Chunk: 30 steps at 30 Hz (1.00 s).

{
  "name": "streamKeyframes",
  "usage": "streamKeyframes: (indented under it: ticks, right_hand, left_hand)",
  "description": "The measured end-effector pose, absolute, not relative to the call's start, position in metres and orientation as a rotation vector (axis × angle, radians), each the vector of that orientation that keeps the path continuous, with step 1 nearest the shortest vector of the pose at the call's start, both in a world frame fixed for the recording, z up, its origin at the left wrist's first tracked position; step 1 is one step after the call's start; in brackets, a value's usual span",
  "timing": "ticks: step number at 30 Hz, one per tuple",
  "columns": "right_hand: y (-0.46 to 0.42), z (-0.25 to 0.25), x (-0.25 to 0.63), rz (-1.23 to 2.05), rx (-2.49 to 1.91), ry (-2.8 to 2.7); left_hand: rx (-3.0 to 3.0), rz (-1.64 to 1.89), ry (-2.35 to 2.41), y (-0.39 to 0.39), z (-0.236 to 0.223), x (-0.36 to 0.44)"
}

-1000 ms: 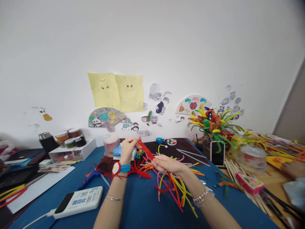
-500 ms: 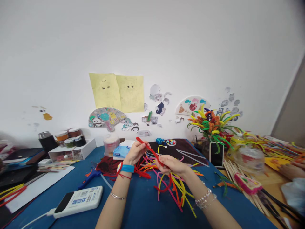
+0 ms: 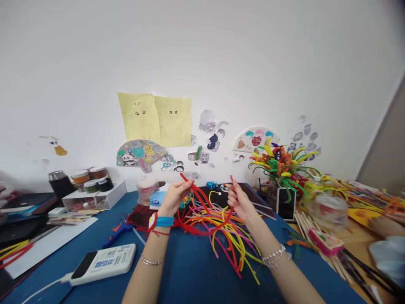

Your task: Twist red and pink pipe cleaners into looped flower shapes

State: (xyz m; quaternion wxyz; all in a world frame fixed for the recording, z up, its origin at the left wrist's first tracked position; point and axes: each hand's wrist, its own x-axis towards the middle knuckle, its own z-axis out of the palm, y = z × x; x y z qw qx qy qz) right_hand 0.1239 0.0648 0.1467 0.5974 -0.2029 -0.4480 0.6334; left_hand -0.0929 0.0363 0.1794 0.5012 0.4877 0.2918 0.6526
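Note:
My left hand [image 3: 175, 197] pinches a red pipe cleaner [image 3: 190, 185] near one end, and the tip sticks up past my fingers. My right hand [image 3: 239, 198] is raised further right, its fingertips gripping a red length [image 3: 230, 211] that rises to a short tip above them. I cannot tell whether both hands hold the same stem. Below and between my hands, a loose heap of pipe cleaners [image 3: 221, 236] in red, orange, yellow and pink lies on the blue table mat [image 3: 190, 274]. A blue wristband [image 3: 164, 221] circles my left wrist.
A blue glue gun [image 3: 118, 233] and a white power bank [image 3: 104, 261] lie left of my hands. At the back right stands a pipe-cleaner bouquet [image 3: 281, 166]. Wooden sticks [image 3: 316, 236] lie on the right, where a co-worker's hand [image 3: 386, 226] shows.
My hands have moved apart from their close pinch. The right hand has shifted right and lifted, and the red pipe cleaner now spreads between them instead of lying short across my fingers.

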Motion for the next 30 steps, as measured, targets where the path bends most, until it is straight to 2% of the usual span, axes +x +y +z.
streamKeyframes:
  ticks: [8,18,25,30]
  right_hand:
    - [0.035,0.152,0.101,1.878,-0.348,-1.318]
    - [0.024,0.151,0.091,1.831,-0.390,-1.354]
    - [0.024,0.150,0.089,1.531,-0.599,-1.597]
    - [0.018,0.153,0.090,0.863,-0.744,-1.942]
  left_hand:
    - [1.551,1.264,0.768,0.022,0.184,-0.072]
    - [1.400,1.330,0.708,0.031,0.177,-0.073]
    - [1.082,1.403,0.523,0.041,0.170,-0.071]
    - [1.044,1.463,0.506,0.046,0.165,-0.072]
